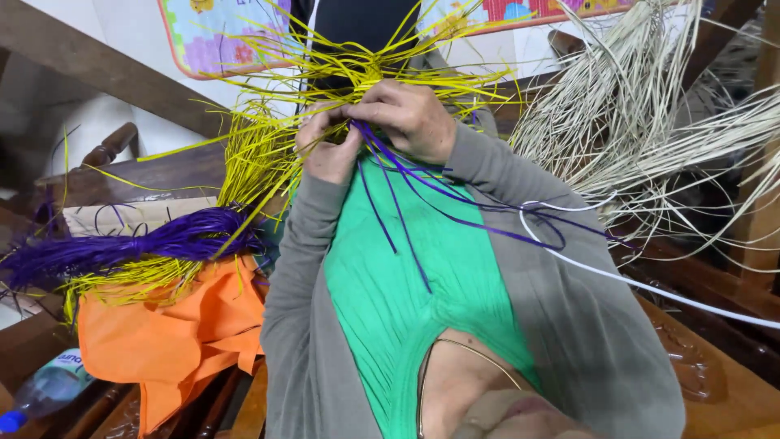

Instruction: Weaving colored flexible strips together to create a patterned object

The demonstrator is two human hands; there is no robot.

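Purple strands (398,207) are pinched in among the yellow strands (268,154), both hands closed on them: left hand (329,150) below, right hand (406,118) on top. The weave looks barely begun, purple ends trailing long and loose toward the lower right. Purple bundle (130,244) lies unused on the orange cloth (179,333).

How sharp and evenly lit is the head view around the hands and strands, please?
In the head view, light is soft and even, with no harsh glare; the left hand, right hand and yellow strands look sharp; the wide lens bends the frame edges; the bottle sits dim in the corner.
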